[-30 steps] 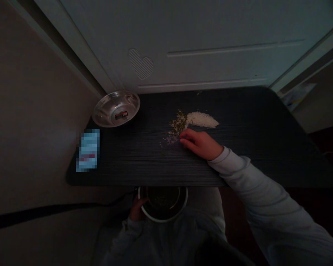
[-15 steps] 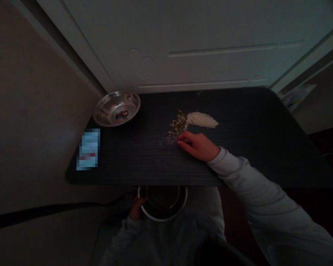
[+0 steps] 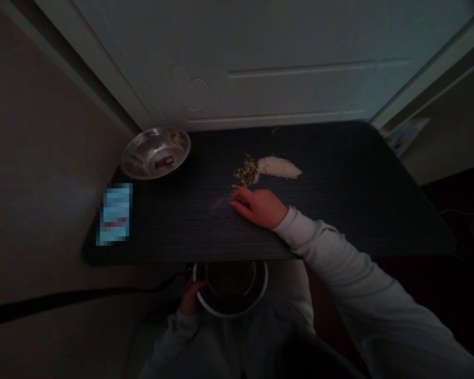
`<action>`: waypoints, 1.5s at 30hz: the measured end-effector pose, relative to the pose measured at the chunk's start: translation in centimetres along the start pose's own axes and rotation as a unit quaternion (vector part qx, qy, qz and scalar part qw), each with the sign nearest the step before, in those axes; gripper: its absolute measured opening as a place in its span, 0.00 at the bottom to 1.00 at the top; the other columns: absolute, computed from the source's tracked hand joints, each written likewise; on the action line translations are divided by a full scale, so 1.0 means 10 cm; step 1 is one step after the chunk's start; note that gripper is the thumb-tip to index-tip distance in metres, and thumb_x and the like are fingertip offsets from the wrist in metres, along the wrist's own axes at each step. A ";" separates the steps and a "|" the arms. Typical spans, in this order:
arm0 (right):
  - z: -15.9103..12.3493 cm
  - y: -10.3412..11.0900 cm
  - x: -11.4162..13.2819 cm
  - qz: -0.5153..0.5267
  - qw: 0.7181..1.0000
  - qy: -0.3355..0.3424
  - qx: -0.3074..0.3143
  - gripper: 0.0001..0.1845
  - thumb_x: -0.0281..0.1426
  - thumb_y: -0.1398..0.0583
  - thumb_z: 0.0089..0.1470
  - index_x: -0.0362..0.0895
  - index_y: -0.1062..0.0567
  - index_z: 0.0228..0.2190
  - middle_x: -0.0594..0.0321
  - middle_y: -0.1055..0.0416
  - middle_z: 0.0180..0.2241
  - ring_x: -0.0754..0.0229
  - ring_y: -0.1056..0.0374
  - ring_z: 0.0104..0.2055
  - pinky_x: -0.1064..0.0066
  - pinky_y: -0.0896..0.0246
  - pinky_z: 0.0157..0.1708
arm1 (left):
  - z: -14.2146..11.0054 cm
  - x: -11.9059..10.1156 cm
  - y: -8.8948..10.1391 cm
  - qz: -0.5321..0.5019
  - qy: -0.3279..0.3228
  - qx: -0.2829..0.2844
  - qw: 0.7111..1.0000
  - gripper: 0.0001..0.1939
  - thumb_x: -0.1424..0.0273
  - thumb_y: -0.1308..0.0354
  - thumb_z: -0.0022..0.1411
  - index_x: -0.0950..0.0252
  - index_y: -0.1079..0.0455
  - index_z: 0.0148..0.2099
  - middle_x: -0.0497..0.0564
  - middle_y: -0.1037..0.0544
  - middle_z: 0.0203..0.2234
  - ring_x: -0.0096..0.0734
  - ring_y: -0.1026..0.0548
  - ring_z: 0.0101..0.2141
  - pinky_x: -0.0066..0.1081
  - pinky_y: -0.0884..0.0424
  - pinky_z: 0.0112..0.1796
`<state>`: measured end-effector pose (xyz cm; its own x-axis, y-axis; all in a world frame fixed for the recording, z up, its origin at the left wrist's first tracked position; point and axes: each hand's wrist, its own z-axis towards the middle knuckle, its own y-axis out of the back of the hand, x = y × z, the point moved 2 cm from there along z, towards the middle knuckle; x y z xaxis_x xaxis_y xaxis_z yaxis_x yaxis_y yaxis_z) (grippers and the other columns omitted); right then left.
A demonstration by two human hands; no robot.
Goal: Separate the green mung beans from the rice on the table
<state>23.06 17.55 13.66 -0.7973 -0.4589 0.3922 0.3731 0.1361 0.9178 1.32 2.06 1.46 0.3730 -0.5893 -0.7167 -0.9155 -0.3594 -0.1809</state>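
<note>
On the dark table lie pale, rice-like grains (image 3: 280,167), running at their left end into a patch of small dark green beans or seeds (image 3: 248,171) mixed with pale grains. Just in front of that patch, my right hand (image 3: 260,208) is closed in a pinch. A thin, see-through piece of plastic (image 3: 221,207) sticks out to the left of its fingertips; its exact kind is too dim to tell. Below the table edge, my left hand (image 3: 191,297) grips the rim of a dark round bowl with a pale rim (image 3: 231,315) at my lap. The bowl's contents are hard to make out.
A shiny metal bowl (image 3: 142,160) with a small label inside stands at the table's back left. In front of it lies a phone-like, blurred-out bright rectangle (image 3: 115,213). Behind the dark table (image 3: 359,210) rises a white panel (image 3: 300,95) with a heart relief.
The whole view has shifted, so things appear farther left. My right hand has moved slightly left along the table with the plastic piece. My left hand still holds the bowl.
</note>
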 end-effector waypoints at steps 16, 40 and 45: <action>-0.03 0.01 0.05 0.110 0.989 0.088 0.055 0.08 0.34 0.42 0.53 0.43 0.28 0.32 0.69 0.32 0.21 0.67 0.39 0.23 0.73 0.51 0.31 | -0.17 -0.23 -0.16 0.018 0.018 0.031 0.999 0.04 0.71 0.37 0.31 0.60 0.29 0.15 0.49 0.21 0.18 0.48 0.23 0.33 0.41 0.33 0.42; -0.11 -0.02 0.21 0.131 0.970 0.164 0.123 0.09 0.36 0.40 0.49 0.43 0.29 0.26 0.71 0.34 0.18 0.66 0.38 0.25 0.69 0.55 0.39 | -0.28 -0.41 -0.22 -0.004 0.042 0.038 0.998 0.15 0.70 0.35 0.30 0.65 0.22 0.28 0.54 0.18 0.25 0.53 0.23 0.34 0.43 0.33 0.41; -0.12 -0.03 0.22 0.137 0.968 0.169 0.124 0.09 0.36 0.40 0.49 0.43 0.29 0.26 0.70 0.33 0.19 0.66 0.38 0.25 0.69 0.55 0.39 | -0.25 -0.35 -0.17 -0.019 0.035 0.055 0.998 0.17 0.72 0.36 0.36 0.65 0.22 0.34 0.54 0.17 0.28 0.51 0.23 0.38 0.42 0.35 0.45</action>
<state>21.73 15.46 14.15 -0.4676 -0.6308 0.6192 0.3905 0.4811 0.7849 1.95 2.89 5.99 0.4136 -0.6268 -0.6603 -0.9102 -0.3027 -0.2828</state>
